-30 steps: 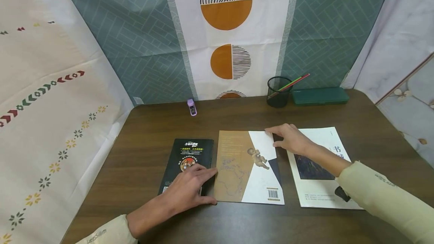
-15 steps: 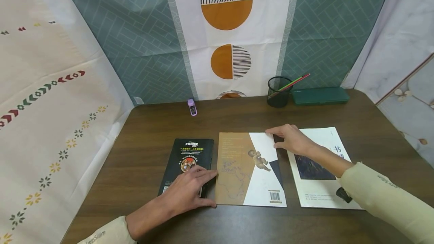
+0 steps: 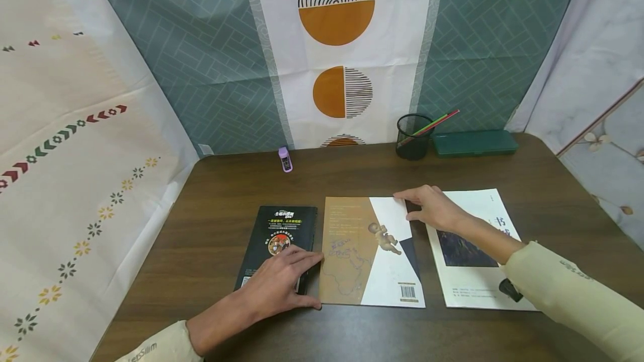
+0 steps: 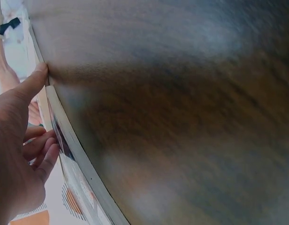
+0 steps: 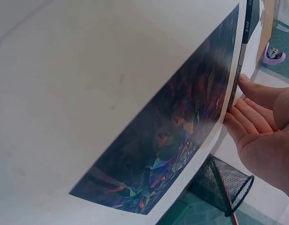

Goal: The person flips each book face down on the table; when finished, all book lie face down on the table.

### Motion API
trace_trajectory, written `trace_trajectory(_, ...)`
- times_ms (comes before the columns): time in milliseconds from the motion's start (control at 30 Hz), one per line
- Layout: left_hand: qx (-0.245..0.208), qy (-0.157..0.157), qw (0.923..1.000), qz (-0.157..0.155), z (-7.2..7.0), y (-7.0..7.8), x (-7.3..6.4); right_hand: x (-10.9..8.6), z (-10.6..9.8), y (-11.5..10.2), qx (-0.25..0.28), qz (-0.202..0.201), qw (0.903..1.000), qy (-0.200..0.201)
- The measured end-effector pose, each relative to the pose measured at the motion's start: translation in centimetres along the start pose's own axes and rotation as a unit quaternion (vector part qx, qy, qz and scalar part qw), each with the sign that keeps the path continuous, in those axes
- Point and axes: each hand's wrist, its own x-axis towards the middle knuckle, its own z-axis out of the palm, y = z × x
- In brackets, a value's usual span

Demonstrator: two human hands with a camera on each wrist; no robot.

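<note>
A tan-and-white book (image 3: 352,272) with a baby figure and a barcode lies flat between my hands. My left hand (image 3: 279,275) reaches across a black book (image 3: 287,222), its fingertips at the tan-and-white book's left edge and its thumb by the lower left corner. At the upper right corner, my right hand (image 3: 434,206) touches the same book with extended fingers and thumb. In the right wrist view the thumb (image 5: 257,93) rests against the book's spine. Under my right forearm lies a white book (image 3: 470,289) with a dark picture, partly hidden.
A black mesh pen cup (image 3: 412,147) with pencils stands at the back of the brown table (image 3: 231,177). Beside it is a green case (image 3: 475,143). A small purple bottle-like item (image 3: 285,160) lies farther left. Patterned cloths hang around the table.
The tan-and-white book has slid slightly toward me and a little to the right, then stayed still over the last half second. Both hands have barely moved.
</note>
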Motion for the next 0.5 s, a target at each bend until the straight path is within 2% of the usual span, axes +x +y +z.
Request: trace_trajectory(500,-0.002,0.003,1.0,0.001,-0.12,-0.05,0.1,0.02,-0.22,-0.16,-0.007,-0.005,0.9999,-0.011)
